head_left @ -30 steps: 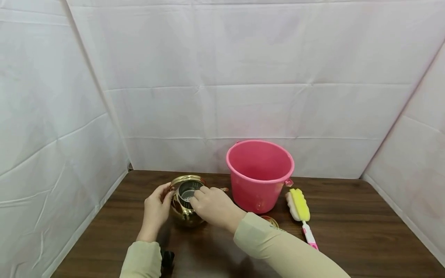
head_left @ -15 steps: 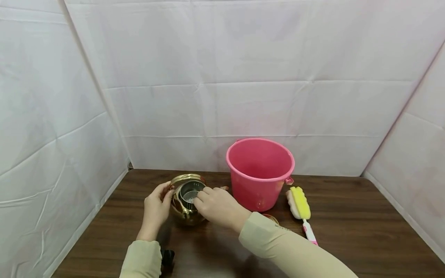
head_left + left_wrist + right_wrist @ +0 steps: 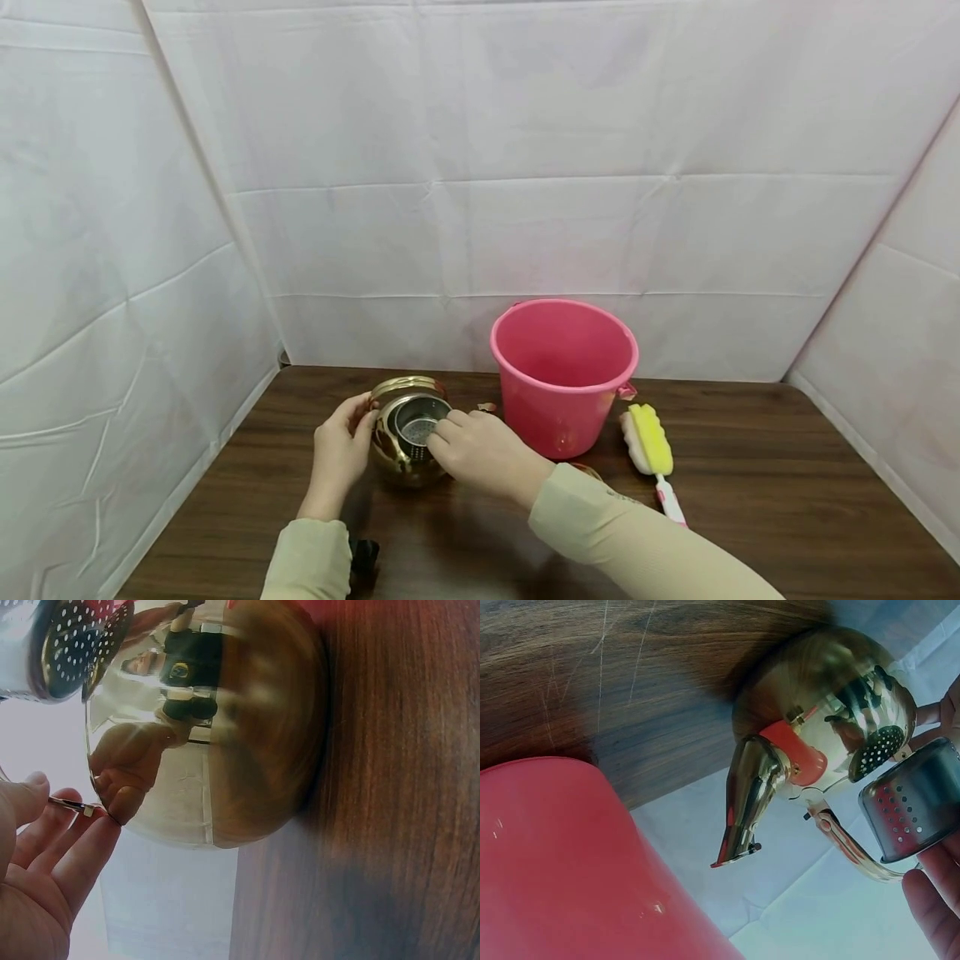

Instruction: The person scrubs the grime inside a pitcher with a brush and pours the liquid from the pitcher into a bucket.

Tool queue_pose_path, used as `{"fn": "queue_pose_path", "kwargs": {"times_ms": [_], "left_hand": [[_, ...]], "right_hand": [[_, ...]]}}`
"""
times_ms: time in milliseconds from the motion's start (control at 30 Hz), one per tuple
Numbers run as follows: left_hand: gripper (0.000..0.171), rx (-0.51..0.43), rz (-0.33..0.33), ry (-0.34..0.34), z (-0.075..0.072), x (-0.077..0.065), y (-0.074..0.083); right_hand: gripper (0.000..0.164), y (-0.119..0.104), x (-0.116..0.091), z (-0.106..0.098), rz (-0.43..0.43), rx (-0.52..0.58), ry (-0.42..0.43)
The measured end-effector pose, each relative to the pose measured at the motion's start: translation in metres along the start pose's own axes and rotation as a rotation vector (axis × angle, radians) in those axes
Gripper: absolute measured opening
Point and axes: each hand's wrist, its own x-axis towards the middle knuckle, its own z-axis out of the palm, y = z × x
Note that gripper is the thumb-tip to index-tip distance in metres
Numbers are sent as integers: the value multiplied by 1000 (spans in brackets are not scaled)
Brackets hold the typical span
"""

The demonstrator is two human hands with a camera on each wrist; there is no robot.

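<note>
We're seeing a steel strainer tilting, open mouth facing up toward the head camera, perforated base facing down toward the kettle. Its axis is short, leaning off vertical. The gold kettle is standing upright on the worktop; its spout is pointing up and out on the bucket's side, away from the left fingers. The kettle's handle is arching from the left fingers over toward the spout side.

Materials: we're noting a strainer of dull grey metal, cylindrical, with rows of round holes near the base; a kettle of polished gold metal, round-bellied, mirroring its surroundings; a worktop of dark brown wood grain, with fine pale scratches.

The right hand is gripping the strainer, its fingers at the rim on the near right side, holding it just over the kettle's top; we're not able to tell whether the base is touching. The left hand is pinching the handle's end between thumb and fingers, kettle belly just beside the fingertips.

Beyond the right fingers a smooth pink plastic bucket is standing; farther right of them a yellow-and-white sponge brush is lying, its handle partly behind the sleeve.
</note>
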Motion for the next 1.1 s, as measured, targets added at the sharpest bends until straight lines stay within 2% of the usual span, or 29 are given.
{"fn": "queue_pose_path", "kwargs": {"times_ms": [533, 767, 1100], "left_hand": [[22, -12, -13, -18, -2, 1, 0], [23, -17, -16, -30, -1, 1, 0], [23, -21, -23, -34, 0, 0, -2]], "right_hand": [[11, 2, -10, -3, -26, -9, 12], [11, 3, -15, -4, -29, 1, 45], [13, 2, -21, -5, -5, 41, 48]]}}
